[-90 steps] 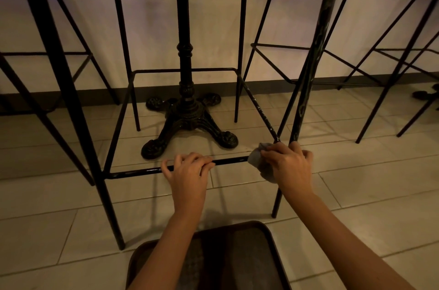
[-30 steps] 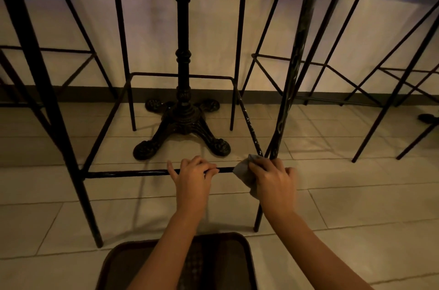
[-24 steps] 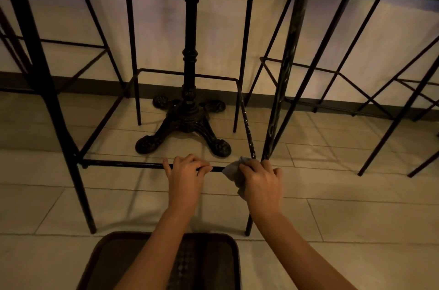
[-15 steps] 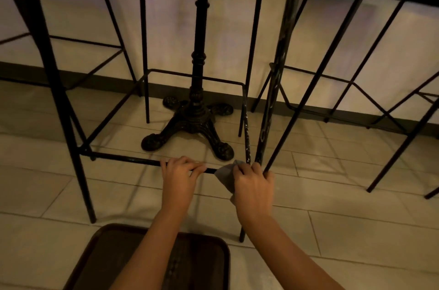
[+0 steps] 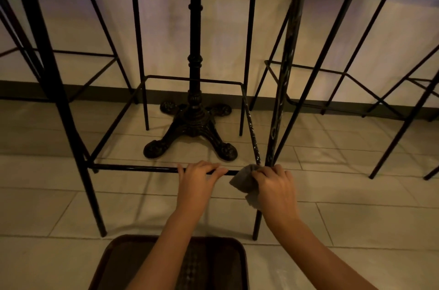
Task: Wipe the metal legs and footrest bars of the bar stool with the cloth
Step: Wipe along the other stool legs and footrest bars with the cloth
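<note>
A black metal bar stool stands right in front of me, with a thick left leg [image 5: 61, 104] and a scuffed right leg [image 5: 283, 80]. Its front footrest bar [image 5: 133, 167] runs low across the view. My left hand [image 5: 197, 182] is curled over this bar near its right end. My right hand [image 5: 275, 190] presses a grey cloth [image 5: 242, 179] against the corner where the bar meets the right leg. The cloth covers that joint. A scuffed side footrest bar [image 5: 251, 128] runs back from the corner.
An ornate black table base [image 5: 192, 128] stands behind the footrest frame. More black stools stand at the left [image 5: 21, 35] and right [image 5: 356, 52]. A dark brown tray-like seat [image 5: 114, 263] lies just below my arms. The floor is pale tile.
The view has shifted and tilted over the last seconds. My left hand stays on the footrest bar, and my right hand with the cloth stays at the right corner, moving only slightly.
</note>
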Tool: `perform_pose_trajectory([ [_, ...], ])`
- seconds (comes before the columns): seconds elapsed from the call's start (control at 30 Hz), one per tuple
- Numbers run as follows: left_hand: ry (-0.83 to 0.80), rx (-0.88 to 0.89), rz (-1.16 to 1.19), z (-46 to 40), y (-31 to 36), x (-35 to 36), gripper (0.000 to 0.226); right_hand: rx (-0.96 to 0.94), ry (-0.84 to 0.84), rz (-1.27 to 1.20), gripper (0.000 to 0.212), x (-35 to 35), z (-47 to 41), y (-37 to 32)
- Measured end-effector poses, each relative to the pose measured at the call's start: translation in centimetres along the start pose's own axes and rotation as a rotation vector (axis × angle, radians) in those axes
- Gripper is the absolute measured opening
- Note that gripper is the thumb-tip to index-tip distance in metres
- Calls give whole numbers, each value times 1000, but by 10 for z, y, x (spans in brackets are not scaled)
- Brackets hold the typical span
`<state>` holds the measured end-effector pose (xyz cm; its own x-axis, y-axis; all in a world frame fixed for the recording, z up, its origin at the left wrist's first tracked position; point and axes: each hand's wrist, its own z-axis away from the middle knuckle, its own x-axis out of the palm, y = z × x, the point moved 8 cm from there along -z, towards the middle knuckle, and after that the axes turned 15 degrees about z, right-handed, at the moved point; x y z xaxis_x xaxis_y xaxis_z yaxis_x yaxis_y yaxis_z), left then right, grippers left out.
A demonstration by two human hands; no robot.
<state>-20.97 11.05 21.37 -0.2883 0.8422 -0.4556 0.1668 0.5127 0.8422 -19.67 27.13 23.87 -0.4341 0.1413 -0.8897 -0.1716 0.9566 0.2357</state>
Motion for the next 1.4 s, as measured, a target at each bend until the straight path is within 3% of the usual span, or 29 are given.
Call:
perform_pose_trajectory([
  [0.1, -157, -48, 49, -3, 12, 27, 36, -3, 71, -105, 55, -3, 4, 6],
  [0.2, -221, -23, 85, -4, 27, 45, 37, 25, 135, -276, 43, -9, 9, 20],
  [0.47, -127, -19, 497, -20, 45, 40, 26, 231, 15, -554, 28, -19, 9, 85],
  [0.63, -116, -91, 606, -37, 56, 45, 26, 335, 29, -698, 30, -26, -19, 115],
  [0.87, -236, -71, 634, -72, 83, 62, 20, 346, 19, -895, 35, -28, -64, 120],
  [1.0, -246, -211, 684, -93, 81, 74, 14, 311, -20, -950, 40, -17, -92, 119],
  [1.1, -300, -245, 693, -102, 79, 86, 26, 301, -24, -1024, 35, -7, -110, 119],
  [1.23, -193, -190, 699, -115, 77, 81, 15, 279, -89, -1122, 25, 12, -125, 117],
  [1.4, -64, -133, 541, -134, 69, 78, 16, 232, -155, -1111, 25, 32, -132, 117],
])
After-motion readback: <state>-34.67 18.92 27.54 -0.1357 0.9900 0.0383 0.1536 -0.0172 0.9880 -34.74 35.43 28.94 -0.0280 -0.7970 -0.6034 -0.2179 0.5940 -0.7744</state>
